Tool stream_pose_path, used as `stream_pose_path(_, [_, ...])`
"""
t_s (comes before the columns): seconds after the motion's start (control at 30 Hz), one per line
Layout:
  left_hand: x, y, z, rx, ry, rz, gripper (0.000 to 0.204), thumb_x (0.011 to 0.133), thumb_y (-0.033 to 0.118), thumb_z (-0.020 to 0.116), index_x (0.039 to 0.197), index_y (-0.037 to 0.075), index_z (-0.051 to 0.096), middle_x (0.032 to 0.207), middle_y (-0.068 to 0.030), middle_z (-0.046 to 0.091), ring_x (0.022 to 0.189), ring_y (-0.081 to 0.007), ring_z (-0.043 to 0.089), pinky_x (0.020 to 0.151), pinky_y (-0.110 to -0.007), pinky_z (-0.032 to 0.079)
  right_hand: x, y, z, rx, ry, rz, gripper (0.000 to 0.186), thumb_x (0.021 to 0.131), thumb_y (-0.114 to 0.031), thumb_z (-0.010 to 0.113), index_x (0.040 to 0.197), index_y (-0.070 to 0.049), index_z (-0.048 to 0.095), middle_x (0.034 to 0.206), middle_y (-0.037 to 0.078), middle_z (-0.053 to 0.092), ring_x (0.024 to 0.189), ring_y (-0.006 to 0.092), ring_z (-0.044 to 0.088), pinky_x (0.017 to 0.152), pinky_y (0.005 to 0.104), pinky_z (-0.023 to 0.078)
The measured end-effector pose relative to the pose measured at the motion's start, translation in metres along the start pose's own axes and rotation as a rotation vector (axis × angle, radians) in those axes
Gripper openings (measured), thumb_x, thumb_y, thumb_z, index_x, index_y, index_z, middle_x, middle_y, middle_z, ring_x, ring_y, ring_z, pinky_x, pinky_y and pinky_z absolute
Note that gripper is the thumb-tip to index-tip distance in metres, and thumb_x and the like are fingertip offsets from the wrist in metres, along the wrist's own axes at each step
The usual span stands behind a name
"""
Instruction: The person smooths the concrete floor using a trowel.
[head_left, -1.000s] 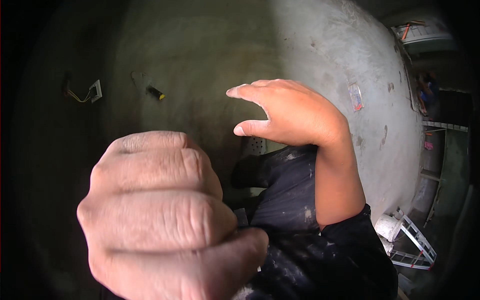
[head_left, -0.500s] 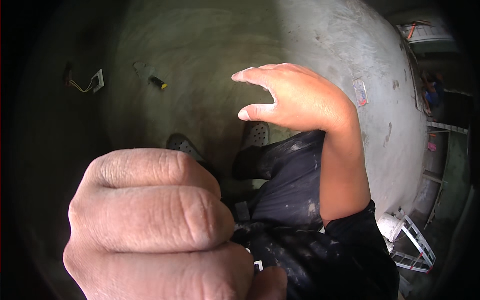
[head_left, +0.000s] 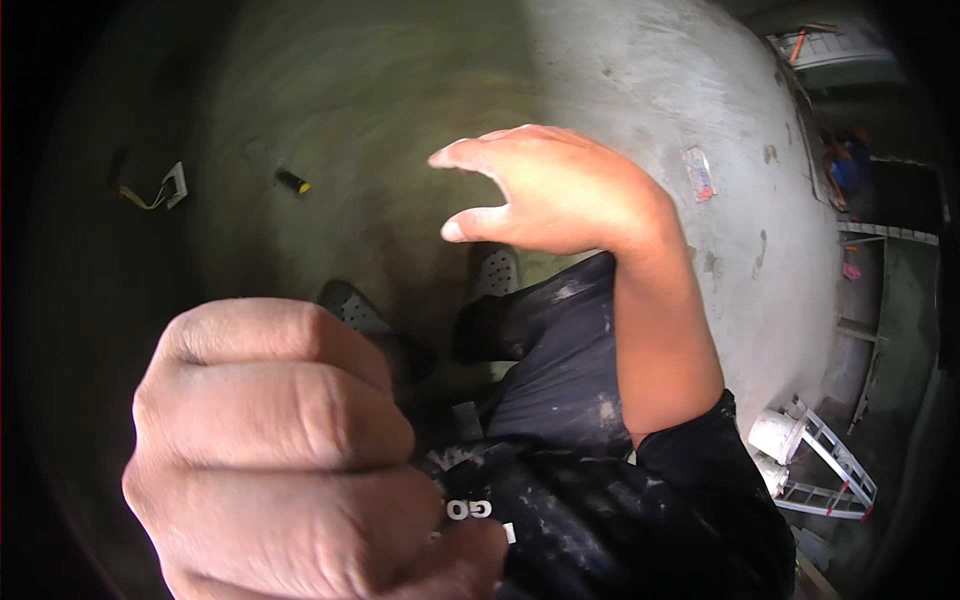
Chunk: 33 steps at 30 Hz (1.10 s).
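My left hand (head_left: 275,420), very close to the camera at lower left, is curled into a fist; whatever it may hold is hidden behind the fingers. My right hand (head_left: 545,195) hovers in mid-air above my legs with fingers and thumb apart, holding nothing. Below it are my dusty black trousers (head_left: 545,350) and two grey perforated clogs (head_left: 495,268) on the concrete floor (head_left: 380,110). A small black cylinder with a yellow end (head_left: 292,182) and a white square frame with yellow wires (head_left: 175,186) lie off to the left.
A flat clear packet (head_left: 699,173) lies on the pale floor at right. A folded aluminium ladder (head_left: 832,465) and white buckets (head_left: 774,432) are at lower right. Beyond the floor's right edge is a person in blue (head_left: 848,170) near planks and another ladder-like frame (head_left: 885,231).
My left fist has shifted down and left in the view, uncovering both clogs. My right hand appears higher and a little left, still open. The view has shifted slightly.
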<state>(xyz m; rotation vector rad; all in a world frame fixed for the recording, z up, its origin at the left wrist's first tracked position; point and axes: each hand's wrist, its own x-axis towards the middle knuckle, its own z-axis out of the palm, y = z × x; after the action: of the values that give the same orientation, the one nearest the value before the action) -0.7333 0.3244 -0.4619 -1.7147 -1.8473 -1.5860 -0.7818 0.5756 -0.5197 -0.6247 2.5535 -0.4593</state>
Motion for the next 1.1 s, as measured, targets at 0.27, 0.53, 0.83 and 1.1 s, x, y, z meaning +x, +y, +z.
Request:
stream_pose_path(0.27, [-0.003, 0.000, 0.009, 0.106, 0.081, -0.079, 0.035, 0.098, 0.044, 0.062, 0.086, 0.012, 0.066, 0.074, 0.0019, 0.055, 0.062, -0.0139, 0.051, 0.054, -0.029, 0.040, 0.002, -0.003, -0.001, 0.023, -0.062, 0.040, 0.063, 0.090, -0.042, 0.074, 0.141, -0.006, 0.065, 0.137, 0.018, 0.069, 0.130, 0.0365, 0.063, 0.110, 0.0450, 0.050])
stream_pose_path(0.53, [-0.006, -0.033, 0.011, 0.010, 0.155, -0.048, 0.057, 0.088, 0.065, 0.070, 0.079, 0.008, 0.067, 0.065, 0.0008, 0.057, 0.051, -0.0159, 0.049, 0.052, -0.031, 0.038, 0.006, -0.005, -0.005, 0.011, -0.054, 0.022, 0.061, 0.090, -0.041, 0.076, 0.139, -0.006, 0.065, 0.130, 0.018, 0.072, 0.125, 0.0363, 0.065, 0.106, 0.0454, 0.053])
stream_pose_path(0.83, [-0.003, -0.032, 0.056, -0.750, -0.549, -0.115, 0.041, 0.083, 0.040, 0.090, 0.112, 0.013, 0.082, 0.090, -0.0009, 0.077, 0.073, -0.0172, 0.072, 0.065, -0.031, 0.058, 0.007, -0.011, -0.007, 0.023, -0.088, 0.008, 0.060, 0.091, -0.040, 0.078, 0.137, -0.005, 0.066, 0.123, 0.016, 0.074, 0.122, 0.0349, 0.067, 0.105, 0.0458, 0.053])
stream_pose_path(1.1, [-0.013, 0.001, 0.104, -1.004, -0.760, -0.037, 0.027, 0.084, 0.028, 0.086, 0.104, 0.012, 0.080, 0.095, -0.0059, 0.078, 0.087, -0.0256, 0.074, 0.074, -0.037, 0.058, 0.000, -0.007, -0.002, 0.029, -0.001, -0.007, 0.049, 0.090, -0.045, 0.080, 0.118, -0.006, 0.075, 0.111, 0.011, 0.077, 0.115, 0.0315, 0.071, 0.099, 0.0461, 0.056])
